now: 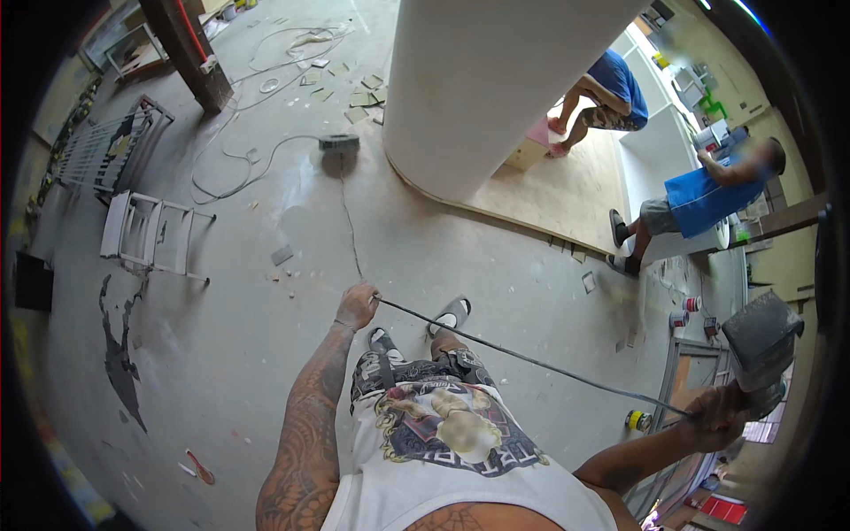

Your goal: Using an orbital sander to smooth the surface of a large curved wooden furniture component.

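My left hand (357, 306) is closed around a dark power cord (522, 355) in front of my body. From there the cord stretches right, to my right hand (719, 414), which is closed at the lower part of a dark grey, boxy power tool (763, 341). This tool looks like a sander and is raised at my right side; its handle is partly hidden. Beyond my left hand, a thinner stretch of cord runs down and away to a small grey box (339, 143) on the floor, perhaps an extension outlet.
A large white column (496, 88) stands ahead on a wooden platform (567, 195). One person crouches (611, 93) behind it; another person in blue (713, 199) stands to the right. A white step stool (155, 234) lies left. Loose cable (221, 190), tile pieces (363, 99) and cans (637, 420) are on the floor.
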A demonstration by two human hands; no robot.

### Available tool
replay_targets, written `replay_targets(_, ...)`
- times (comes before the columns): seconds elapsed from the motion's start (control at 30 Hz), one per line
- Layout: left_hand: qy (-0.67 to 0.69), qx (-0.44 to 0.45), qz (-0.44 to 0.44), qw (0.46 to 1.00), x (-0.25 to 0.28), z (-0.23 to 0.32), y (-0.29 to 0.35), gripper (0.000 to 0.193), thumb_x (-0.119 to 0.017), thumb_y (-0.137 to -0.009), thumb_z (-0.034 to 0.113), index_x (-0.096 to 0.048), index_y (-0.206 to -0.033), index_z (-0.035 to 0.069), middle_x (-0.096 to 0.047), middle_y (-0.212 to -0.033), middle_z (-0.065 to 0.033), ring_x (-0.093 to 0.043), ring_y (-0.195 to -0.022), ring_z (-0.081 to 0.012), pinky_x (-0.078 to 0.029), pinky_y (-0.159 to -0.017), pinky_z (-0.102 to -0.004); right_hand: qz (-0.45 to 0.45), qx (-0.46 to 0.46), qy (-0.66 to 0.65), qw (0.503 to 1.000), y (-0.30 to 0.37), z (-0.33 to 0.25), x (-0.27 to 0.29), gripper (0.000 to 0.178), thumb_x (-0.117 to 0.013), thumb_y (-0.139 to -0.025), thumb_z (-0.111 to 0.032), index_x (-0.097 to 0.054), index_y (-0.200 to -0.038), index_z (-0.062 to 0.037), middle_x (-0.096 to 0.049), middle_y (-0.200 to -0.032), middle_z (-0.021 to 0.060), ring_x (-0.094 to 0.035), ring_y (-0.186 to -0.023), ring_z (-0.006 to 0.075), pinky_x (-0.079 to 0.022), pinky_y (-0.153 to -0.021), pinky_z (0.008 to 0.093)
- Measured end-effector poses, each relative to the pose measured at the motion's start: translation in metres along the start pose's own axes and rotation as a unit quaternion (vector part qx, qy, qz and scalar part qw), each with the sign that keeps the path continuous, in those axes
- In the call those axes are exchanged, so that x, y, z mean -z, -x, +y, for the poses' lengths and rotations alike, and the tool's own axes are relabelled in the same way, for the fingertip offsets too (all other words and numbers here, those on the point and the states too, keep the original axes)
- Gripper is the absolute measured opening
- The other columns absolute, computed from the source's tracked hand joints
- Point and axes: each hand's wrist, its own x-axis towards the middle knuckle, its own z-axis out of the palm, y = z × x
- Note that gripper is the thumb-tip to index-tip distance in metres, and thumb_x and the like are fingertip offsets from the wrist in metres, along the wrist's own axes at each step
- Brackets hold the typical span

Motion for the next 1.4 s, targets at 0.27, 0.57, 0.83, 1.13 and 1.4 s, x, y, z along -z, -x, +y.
replay_targets(0.27, 0.135, 0.035, 0.075, 0.987, 0.011, 0.024, 0.018, 0.011, -0.062, -0.092, 0.011, -0.066, -0.100, 0.004, -0.070, -0.094, -0.0155, -0.069, -0.088, -0.0323, -0.055, -0.074, -0.0394, 0.023, 0.060, 0.013, 0.998, -0.004, -0.020, 0.000, 0.019, -0.060, -0.085, 0.005, -0.044, -0.092, -0.0027, -0.041, -0.067, 0.0021, -0.036, -0.043, 0.0070, -0.034, -0.039, 0.0216)
replay_targets(0.57, 0.211, 0.072, 0.284, 0.933, 0.068, 0.066, 0.039, 0.009, -0.058, -0.097, 0.008, -0.066, -0.099, 0.004, -0.073, -0.087, -0.0139, -0.073, -0.081, -0.0233, -0.056, -0.070, -0.0302, 0.047, 0.112, -0.001, 0.993, 0.010, -0.020, 0.019, 0.016, -0.056, -0.087, 0.005, -0.046, -0.098, 0.0002, -0.039, -0.066, 0.0007, -0.036, -0.046, 0.0067, -0.033, -0.039, 0.0211)
replay_targets(0.83, 0.335, -0.010, 0.322, 0.886, 0.131, 0.152, 0.024, 0.012, -0.054, -0.099, 0.006, -0.063, -0.095, -0.002, -0.073, -0.090, -0.0129, -0.072, -0.088, -0.0211, -0.057, -0.080, -0.0318, 0.077, 0.089, -0.001, 0.993, 0.017, -0.004, 0.024, 0.019, -0.051, -0.090, 0.003, -0.046, -0.109, 0.0046, -0.039, -0.068, 0.0000, -0.036, -0.049, 0.0059, -0.034, -0.043, 0.0214)
replay_targets(1.13, 0.445, -0.093, 0.351, 0.819, 0.205, 0.231, 0.022, 0.022, -0.055, -0.101, 0.015, -0.060, -0.094, -0.005, -0.071, -0.096, -0.0165, -0.070, -0.095, -0.0255, -0.057, -0.088, -0.0403, 0.102, 0.108, 0.017, 0.989, 0.052, 0.005, 0.045, 0.013, -0.051, -0.096, -0.003, -0.044, -0.105, 0.0046, -0.037, -0.072, 0.0007, -0.036, -0.052, 0.0052, -0.030, -0.040, 0.0192)
replay_targets(1.4, 0.349, -0.191, 0.359, 0.844, 0.266, 0.245, 0.021, 0.041, -0.060, -0.097, 0.035, -0.057, -0.091, -0.005, -0.066, -0.094, -0.0173, -0.068, -0.097, -0.0343, -0.060, -0.087, -0.0476, 0.208, 0.131, 0.021, 0.969, 0.070, 0.038, 0.047, 0.011, -0.053, -0.091, -0.002, -0.048, -0.100, 0.0006, -0.044, -0.079, 0.0058, -0.035, -0.048, 0.0057, -0.030, -0.037, 0.0200)
